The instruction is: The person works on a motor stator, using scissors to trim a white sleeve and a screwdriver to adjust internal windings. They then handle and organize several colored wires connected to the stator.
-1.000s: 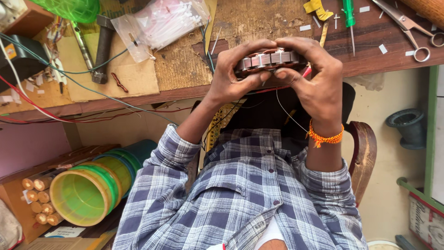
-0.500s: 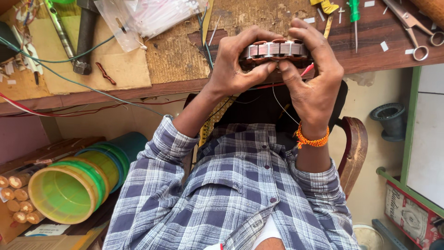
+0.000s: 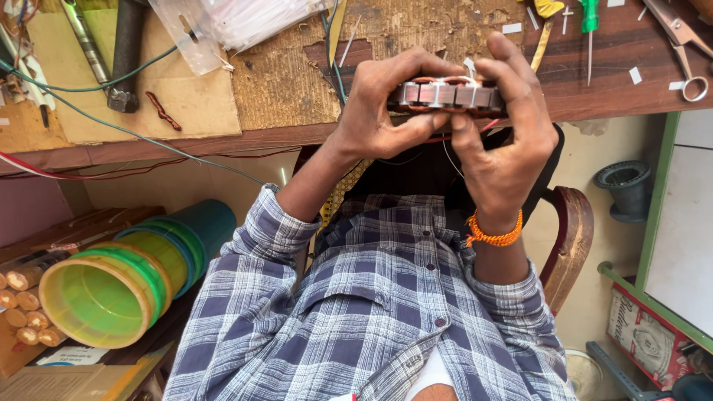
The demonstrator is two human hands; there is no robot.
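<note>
One cluttered wooden workbench [image 3: 609, 82], scissors [image 3: 679, 44], stacked green plastic tubs [image 3: 111, 289] beside.

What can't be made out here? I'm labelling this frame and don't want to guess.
Head view only:
- Stator: its inner face and most windings are hidden by the left hand and right hand.
- Scissors: blades cut off by the top edge.
- Green screwdriver: handle cut off by the top edge.
- Lap: hidden by the plaid shirt.

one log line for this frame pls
left hand: grips motor stator | right hand: grips stator, fingers over top | stator: held above workbench edge | scissors: on bench
</note>
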